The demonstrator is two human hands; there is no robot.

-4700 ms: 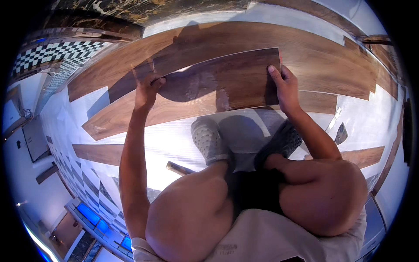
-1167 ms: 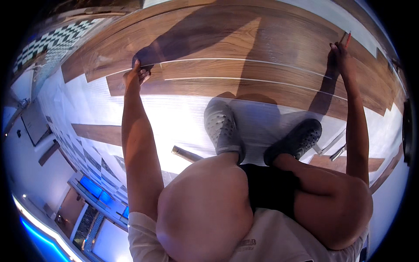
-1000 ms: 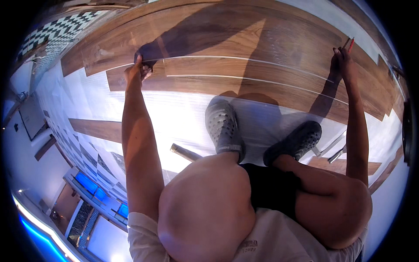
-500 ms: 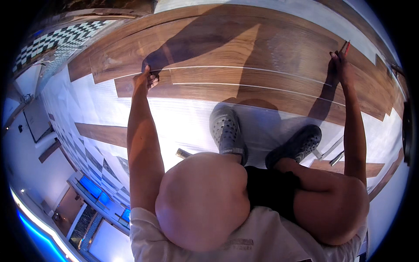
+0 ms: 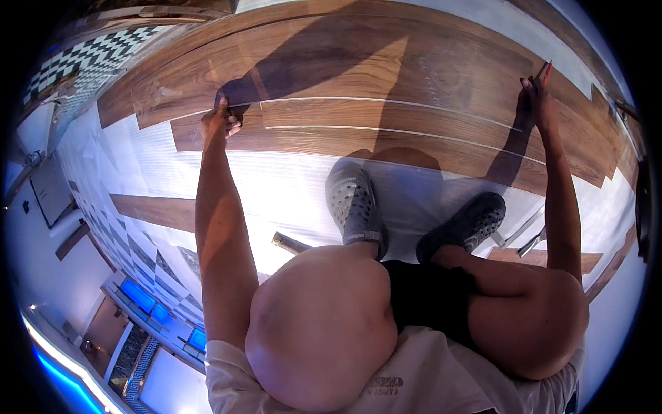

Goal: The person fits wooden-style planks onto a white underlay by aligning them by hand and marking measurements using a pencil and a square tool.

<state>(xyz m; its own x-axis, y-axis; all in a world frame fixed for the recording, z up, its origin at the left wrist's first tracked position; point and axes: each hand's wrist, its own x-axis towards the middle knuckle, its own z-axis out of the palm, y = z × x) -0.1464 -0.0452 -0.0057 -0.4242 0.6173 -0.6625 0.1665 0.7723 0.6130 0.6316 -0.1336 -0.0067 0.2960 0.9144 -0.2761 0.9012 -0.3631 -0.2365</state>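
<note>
Both my arms reach forward over brown wood-look floor planks (image 5: 331, 58). My left hand (image 5: 219, 124) is closed at the left part of the near plank rows, thumb upward and fingers folded; whatever its fingers may grip is hidden. Beside it, a plank end (image 5: 189, 134) lies on the pale underlay. My right hand (image 5: 541, 105) is over the right part of the planks, closed round a slim red pencil-like tool (image 5: 548, 71) that points away from me. Thin pale gaps run between the near plank rows, from near my left hand toward the right.
My grey clogs (image 5: 352, 200) stand on white underlay (image 5: 276, 190) just before the planks. Loose planks lie at left (image 5: 155, 209) and right (image 5: 538, 258). A small tool (image 5: 291, 242) lies left of my knee, and metal tools (image 5: 532, 243) lie by my right forearm.
The view has shifted slightly, so planks and left hand appear a little farther left. Both hands keep about the same places over the planks, and the red tool stays in my right hand.
</note>
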